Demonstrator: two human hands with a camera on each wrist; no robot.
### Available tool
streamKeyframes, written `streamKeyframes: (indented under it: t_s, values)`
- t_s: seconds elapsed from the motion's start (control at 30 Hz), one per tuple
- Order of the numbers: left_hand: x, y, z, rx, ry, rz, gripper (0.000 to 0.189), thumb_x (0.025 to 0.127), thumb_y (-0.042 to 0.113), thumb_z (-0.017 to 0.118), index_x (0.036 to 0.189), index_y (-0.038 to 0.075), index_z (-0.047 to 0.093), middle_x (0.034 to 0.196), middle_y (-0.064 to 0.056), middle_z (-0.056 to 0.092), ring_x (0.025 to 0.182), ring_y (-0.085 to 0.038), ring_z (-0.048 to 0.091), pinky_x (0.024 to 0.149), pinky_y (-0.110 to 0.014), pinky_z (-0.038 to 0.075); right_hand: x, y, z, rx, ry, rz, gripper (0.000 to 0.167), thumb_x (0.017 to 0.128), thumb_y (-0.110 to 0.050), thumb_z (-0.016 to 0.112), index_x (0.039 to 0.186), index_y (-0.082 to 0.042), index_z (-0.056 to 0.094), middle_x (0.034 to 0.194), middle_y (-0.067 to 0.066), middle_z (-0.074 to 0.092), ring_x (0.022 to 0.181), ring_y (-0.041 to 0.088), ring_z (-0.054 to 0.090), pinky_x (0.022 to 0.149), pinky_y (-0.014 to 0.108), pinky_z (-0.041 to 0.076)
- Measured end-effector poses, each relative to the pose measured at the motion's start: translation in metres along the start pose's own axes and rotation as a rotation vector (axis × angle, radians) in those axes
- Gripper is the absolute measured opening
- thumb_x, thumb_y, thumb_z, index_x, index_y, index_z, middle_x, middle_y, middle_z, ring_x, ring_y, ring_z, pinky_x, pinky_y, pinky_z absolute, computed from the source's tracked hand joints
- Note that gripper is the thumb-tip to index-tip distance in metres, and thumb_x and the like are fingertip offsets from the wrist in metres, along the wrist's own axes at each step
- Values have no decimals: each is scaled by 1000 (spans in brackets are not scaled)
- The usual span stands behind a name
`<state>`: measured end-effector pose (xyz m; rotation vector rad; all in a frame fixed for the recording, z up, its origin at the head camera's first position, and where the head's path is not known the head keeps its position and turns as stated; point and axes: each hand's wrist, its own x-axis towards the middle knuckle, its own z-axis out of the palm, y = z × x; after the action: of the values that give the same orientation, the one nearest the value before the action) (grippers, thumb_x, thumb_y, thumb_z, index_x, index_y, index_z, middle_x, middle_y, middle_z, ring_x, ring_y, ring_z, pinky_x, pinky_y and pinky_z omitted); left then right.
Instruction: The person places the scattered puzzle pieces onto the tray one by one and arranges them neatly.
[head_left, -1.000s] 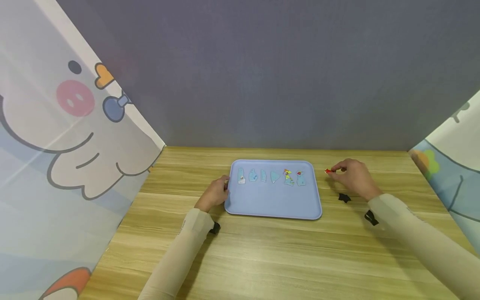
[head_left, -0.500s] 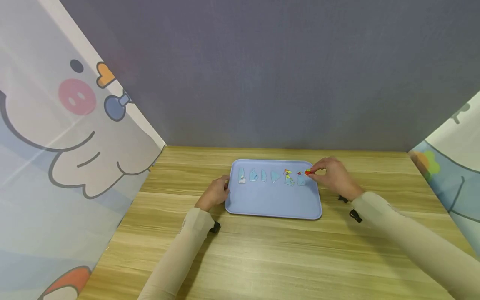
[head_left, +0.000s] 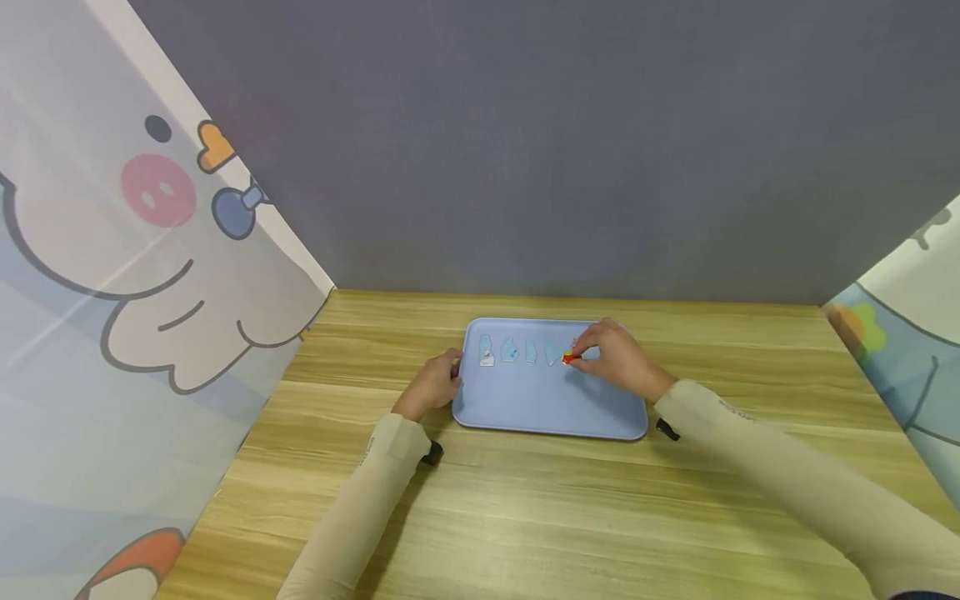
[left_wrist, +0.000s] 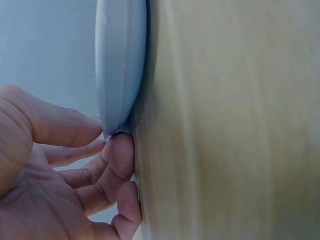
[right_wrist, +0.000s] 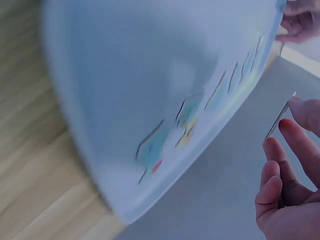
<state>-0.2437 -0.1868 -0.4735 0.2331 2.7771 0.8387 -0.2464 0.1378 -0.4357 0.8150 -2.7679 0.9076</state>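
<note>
The shallow light-blue tray [head_left: 525, 408] rests on the wooden table. My left hand [head_left: 431, 385] pinches its left rim; in the left wrist view the thumb [left_wrist: 65, 125] lies on top and curled fingers reach under the edge. Over the tray's upper right part, my right hand [head_left: 618, 360] pinches a small flat red-and-yellow puzzle piece [head_left: 568, 357]. Edge-on in the right wrist view, that puzzle piece [right_wrist: 280, 116] shows as a thin sliver between thumb and fingertips. Several light-blue pieces [head_left: 487, 350] lie in a row along the tray's far side; my right hand covers some in the head view.
A grey panel [head_left: 487, 167] rises behind the table's [head_left: 487, 517] far edge. Cartoon-printed sheets stand at left [head_left: 172, 333] and right. Small black items sit beside the left wrist [head_left: 432, 453] and right sleeve [head_left: 666, 429].
My right hand has carried the red-and-yellow puzzle piece leftward from the table right of the tray to over the row of pieces. The left hand stays at the tray's rim.
</note>
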Motion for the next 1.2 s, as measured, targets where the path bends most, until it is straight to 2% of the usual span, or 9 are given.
streamKeyframes:
  t_s: [0.17,0.3,0.43,0.63,0.93,1.2]
  values:
    - [1,-1,0,3,-4,-1,48,93,4,56,138,1,41,93,-9,58,76,-18,55,64,-29,48,8,-16,17,32,-59,-21,9,74,-10,81,82,-10,76,87,-2,63,88,21,50,76,36,44]
    - [0,1,-1,-3,-5,-7,48,93,4,56,138,1,41,94,-9,59,76,-19,56,64,-29,48,13,-27,27,36,-63,-60,10,74,-11,81,82,-11,76,87,-2,64,87,20,50,73,34,45]
    - [0,1,-2,-8,1,1,48,92,3,56,137,1,42,93,-10,59,77,-19,56,64,-30,48,21,-35,36,36,-79,-83,9,74,-12,81,81,-12,75,86,-3,63,86,17,49,75,32,44]
    - [1,1,-1,-7,8,7,47,92,2,57,136,0,43,92,-10,59,76,-19,56,64,-29,48,37,-48,52,25,-165,-66,8,75,-14,80,81,-12,76,84,-3,64,87,23,50,75,32,42]
    - [0,3,-2,2,3,4,48,92,3,57,137,0,42,92,-9,59,75,-19,56,64,-30,48,54,-65,76,-1,-308,-62,7,77,-15,79,81,-10,76,82,-2,66,86,19,49,81,34,43]
    - [0,4,-3,12,-3,-2,47,92,4,58,137,1,43,91,-8,59,74,-18,55,64,-29,47,59,-69,90,14,-348,-57,6,77,-14,79,81,-11,75,79,-6,67,84,18,48,80,35,43]
